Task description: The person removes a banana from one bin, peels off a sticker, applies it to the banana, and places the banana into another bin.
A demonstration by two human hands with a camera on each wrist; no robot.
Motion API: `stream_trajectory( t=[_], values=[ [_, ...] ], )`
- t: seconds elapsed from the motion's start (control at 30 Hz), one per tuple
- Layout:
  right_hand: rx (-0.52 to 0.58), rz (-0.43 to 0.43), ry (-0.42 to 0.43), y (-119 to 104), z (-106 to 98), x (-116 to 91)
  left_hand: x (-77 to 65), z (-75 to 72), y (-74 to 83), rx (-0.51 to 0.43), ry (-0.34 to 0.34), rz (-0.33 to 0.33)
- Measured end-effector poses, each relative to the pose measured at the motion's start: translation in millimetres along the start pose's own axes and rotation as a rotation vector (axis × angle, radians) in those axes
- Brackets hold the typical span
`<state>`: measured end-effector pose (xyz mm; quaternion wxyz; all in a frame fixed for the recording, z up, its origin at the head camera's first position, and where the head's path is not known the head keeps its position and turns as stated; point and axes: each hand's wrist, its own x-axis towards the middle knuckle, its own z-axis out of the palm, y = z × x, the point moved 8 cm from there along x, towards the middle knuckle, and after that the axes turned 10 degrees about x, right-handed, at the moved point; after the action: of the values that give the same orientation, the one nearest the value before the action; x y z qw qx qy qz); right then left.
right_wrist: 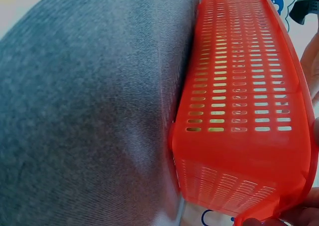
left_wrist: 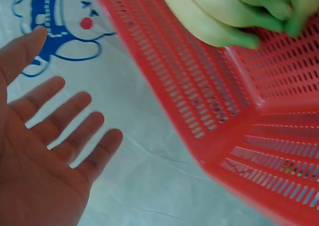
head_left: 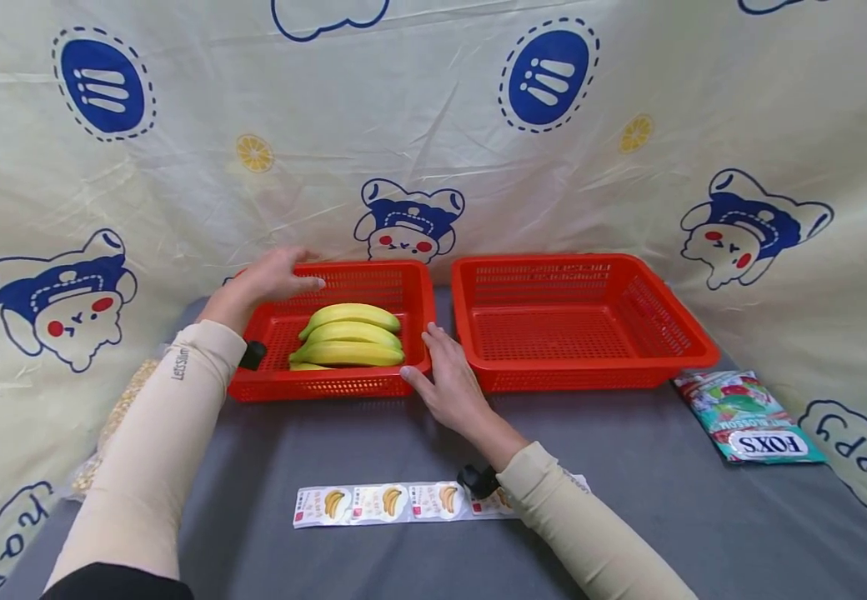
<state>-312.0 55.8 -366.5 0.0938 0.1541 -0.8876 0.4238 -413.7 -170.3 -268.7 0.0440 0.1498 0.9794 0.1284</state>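
Right grip point(head_left: 452, 379) touches basket point(head_left: 343, 384); grey table point(head_left: 313, 450), printed backdrop point(head_left: 418, 83).

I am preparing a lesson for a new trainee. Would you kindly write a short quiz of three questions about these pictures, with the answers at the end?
1. Which fruit lies in the left red basket?

2. True or false: in the left wrist view, the left grip is closed around a fruit.

3. On the gray table lie a FOX'S packet and a strip of labels. Which one is next to the right red basket?
A) the packet
B) the strip

Key:
1. Bananas.
2. False: its fingers are spread and it holds nothing.
3. A.
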Motion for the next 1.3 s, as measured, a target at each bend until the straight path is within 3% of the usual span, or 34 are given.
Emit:
stream_trajectory(
  t=[0.33,0.57,0.8,0.9,1.1,1.3],
  values=[
    [-0.021,-0.024,0.000,-3,1,-1,5.5,32.3,-20.1,0.064,-0.169,-0.005],
    [-0.034,-0.011,-0.003,-3,2,-2,10.3,47.6,-15.6,0.163,-0.212,0.071],
    [-0.050,-0.023,0.009,-3,0,-2,11.4,68.4,-11.6,0.234,-0.386,0.069],
    [-0.055,-0.025,0.013,-2,0,-2,10.1,72.5,-9.1,0.226,-0.426,0.057],
    [-0.055,-0.022,0.005,-3,0,-2,9.7,74.9,-6.2,0.206,-0.448,0.060],
    [-0.052,-0.014,0.003,-2,-1,-2,21.1,72.0,-8.2,0.234,-0.385,0.104]
  ],
)
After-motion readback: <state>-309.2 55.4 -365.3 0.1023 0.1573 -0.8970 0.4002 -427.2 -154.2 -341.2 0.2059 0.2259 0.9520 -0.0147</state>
